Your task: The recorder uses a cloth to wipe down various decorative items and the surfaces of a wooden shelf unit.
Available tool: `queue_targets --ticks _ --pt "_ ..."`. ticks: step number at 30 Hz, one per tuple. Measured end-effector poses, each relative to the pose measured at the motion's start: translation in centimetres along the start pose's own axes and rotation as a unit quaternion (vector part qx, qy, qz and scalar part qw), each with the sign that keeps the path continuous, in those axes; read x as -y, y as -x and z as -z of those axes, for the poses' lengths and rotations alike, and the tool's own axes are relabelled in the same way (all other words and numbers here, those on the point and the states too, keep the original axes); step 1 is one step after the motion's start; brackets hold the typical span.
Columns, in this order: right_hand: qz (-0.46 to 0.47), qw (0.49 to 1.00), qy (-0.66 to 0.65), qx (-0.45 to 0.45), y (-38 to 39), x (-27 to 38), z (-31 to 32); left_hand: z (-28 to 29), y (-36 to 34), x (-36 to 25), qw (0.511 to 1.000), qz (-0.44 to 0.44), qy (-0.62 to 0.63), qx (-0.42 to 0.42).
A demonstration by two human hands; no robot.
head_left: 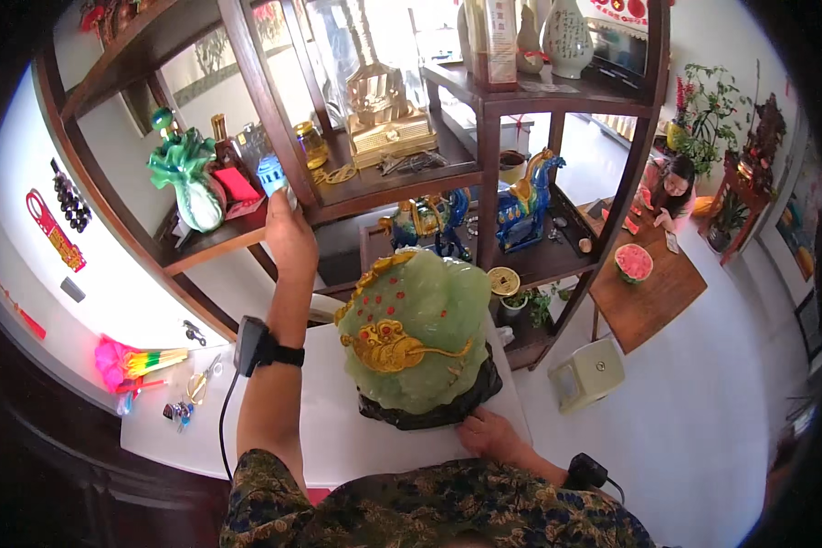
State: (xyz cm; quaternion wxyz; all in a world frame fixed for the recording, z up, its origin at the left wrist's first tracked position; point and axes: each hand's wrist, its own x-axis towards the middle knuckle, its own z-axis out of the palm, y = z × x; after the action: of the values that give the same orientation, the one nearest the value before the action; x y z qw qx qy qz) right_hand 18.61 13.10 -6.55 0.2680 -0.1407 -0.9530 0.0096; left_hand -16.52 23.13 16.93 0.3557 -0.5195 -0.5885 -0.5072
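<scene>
My left hand (289, 239) reaches up to a shelf, fingers closed round a small blue-and-white object (271, 173); its exact kind does not show. Beside it on that shelf are a green-and-white cabbage ornament (192, 183) and a red packet (237, 184). A large pale green stone carving (429, 320) with a gold creature and red dots stands upright on a black base (429, 413) on the white table (324, 438). My right hand (493, 435) is low against the right side of that base, its fingers curled and their tips partly hidden.
The dark wooden shelf unit (493, 99) holds a gold ornament (384, 114), blue horse figures (525, 201) and a vase (568, 41). Scissors (197, 388) lie at the table's left. Right, a person (671, 183) sits by a wooden table (653, 297) with watermelon (634, 263); a stool (589, 373) stands nearer.
</scene>
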Motion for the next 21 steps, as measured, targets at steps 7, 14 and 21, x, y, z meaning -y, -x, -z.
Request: queue_targets --ticks 7,14,21 --pt "0.032 0.998 -0.046 0.016 -1.5 0.0 2.7 4.1 0.3 -1.2 0.983 0.121 0.118 -0.069" --pt "-0.001 0.99 -0.129 -0.058 -8.3 -0.3 16.2 6.7 -0.8 -8.2 0.742 0.338 0.575 0.075" --pt "-0.024 0.974 -0.081 -0.209 -21.2 -2.4 26.8 7.3 -3.3 -13.5 0.77 0.172 0.557 0.26"
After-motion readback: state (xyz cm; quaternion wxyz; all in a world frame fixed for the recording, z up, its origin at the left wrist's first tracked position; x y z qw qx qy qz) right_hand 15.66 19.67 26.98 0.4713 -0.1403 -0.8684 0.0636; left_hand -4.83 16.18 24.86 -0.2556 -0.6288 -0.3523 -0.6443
